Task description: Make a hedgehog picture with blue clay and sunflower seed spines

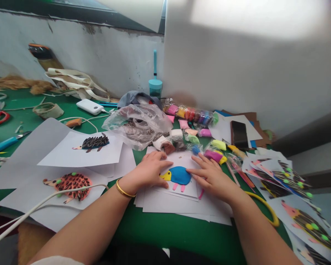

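A clay animal figure (180, 175) lies flat on a white paper sheet (191, 192) in front of me, with a blue body, a yellow head and pink legs. My left hand (153, 169) rests at the figure's yellow end, fingers spread over the paper. On the other side, my right hand (211, 176) is spread too, its fingertips at the blue body's right edge. Neither hand holds anything. Below the right hand, a small pink clay strip (201, 194) lies on the paper.
Behind the paper sit a plastic bag of seeds (139, 129) and several packets of coloured clay (191, 139). Seed-and-clay hedgehog pictures lie left (71, 187) and right (310, 224). A white cable (52, 197) crosses the left sheets. A phone (239, 134) lies at the back right.
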